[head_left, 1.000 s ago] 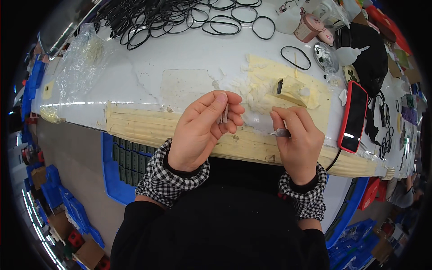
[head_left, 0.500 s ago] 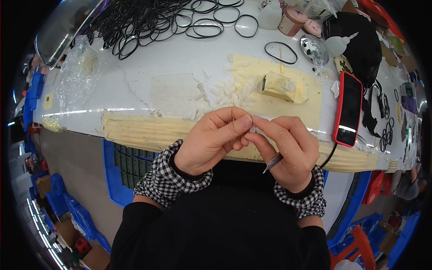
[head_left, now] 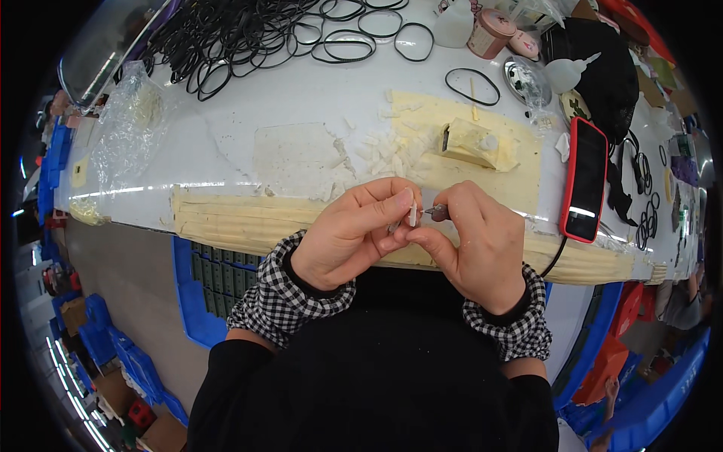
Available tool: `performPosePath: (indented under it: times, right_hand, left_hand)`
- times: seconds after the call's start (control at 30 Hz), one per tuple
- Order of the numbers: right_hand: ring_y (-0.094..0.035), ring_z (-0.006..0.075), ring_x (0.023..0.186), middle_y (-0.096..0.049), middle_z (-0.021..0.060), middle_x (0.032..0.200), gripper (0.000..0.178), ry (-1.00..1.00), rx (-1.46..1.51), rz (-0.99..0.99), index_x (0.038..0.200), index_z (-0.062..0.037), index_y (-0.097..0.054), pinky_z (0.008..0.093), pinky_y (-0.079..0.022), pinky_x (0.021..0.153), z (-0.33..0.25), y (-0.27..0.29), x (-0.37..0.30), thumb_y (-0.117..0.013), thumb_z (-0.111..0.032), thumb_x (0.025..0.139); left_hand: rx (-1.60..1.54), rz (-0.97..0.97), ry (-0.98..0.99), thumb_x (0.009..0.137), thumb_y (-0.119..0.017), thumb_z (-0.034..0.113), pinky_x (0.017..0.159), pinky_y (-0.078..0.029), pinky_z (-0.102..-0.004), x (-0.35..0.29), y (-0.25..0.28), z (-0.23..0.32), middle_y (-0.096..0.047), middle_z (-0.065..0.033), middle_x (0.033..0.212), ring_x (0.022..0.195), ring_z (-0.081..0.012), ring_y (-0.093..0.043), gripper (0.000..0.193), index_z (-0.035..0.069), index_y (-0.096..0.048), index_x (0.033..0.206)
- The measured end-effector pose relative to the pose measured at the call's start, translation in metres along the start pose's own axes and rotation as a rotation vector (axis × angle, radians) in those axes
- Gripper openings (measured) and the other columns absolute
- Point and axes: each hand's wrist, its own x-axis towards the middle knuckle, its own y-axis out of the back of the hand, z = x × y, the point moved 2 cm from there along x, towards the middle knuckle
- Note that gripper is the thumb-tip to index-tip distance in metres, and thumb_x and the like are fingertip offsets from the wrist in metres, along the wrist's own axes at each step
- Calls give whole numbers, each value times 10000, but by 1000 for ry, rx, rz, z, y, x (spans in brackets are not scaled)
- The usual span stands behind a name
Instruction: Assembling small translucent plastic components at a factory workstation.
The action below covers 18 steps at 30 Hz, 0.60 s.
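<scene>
My left hand (head_left: 350, 233) is closed, pinching a small whitish strip-like piece (head_left: 413, 214) between thumb and fingers just over the table's front edge. My right hand (head_left: 482, 245) grips a small metal knife-like tool (head_left: 437, 213), most of it hidden in the fingers. Its thin tip points left at the whitish piece; whether they touch I cannot tell. Behind my hands, white scraps (head_left: 388, 154) are strewn over the table and onto a yellow sheet (head_left: 516, 181). A small box (head_left: 471, 143) wrapped in yellowish tape stands on that sheet.
Black rubber rings (head_left: 226, 41) lie heaped at the far left, with a loose one (head_left: 472, 87) beyond the box. A red-cased phone (head_left: 585, 181) with a cable sits at the right. Crumpled clear plastic (head_left: 135, 113) lies left. Taped padding (head_left: 233, 218) lines the front edge, above a blue crate (head_left: 197, 301).
My right hand has turned, bringing the knife-like tool from hanging below its palm up to the fingertips, pointing left. The whitish piece in my left hand now shows more plainly.
</scene>
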Motion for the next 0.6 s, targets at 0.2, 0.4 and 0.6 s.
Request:
performPosePath:
  times: [0.2,0.4,0.6]
  right_hand:
    - [-525,210,507,-459,40,626,375,7,-64,-17,762,-88,-513,309,-404,441,-1,-1,2,-667,-430,774]
    - [-513,205,491,-441,34,617,378,-5,-78,-42,740,-97,-502,306,-394,427,0,-2,2,-649,-442,784]
    - [-502,216,497,-437,44,611,381,-10,-95,-50,727,-78,-497,316,-388,437,-3,0,3,-650,-423,780]
  left_hand:
    - [-13,-58,22,963,-514,207,638,-408,-165,-2,0,4,-532,28,811,698,-44,-469,159,58,-564,943]
    - [52,-45,1,964,-510,199,619,-393,-153,-4,1,6,-536,32,801,694,-35,-466,150,63,-568,941]
    - [99,-13,-22,962,-517,193,606,-392,-151,-4,2,7,-547,33,791,686,-32,-477,147,62,-578,932]
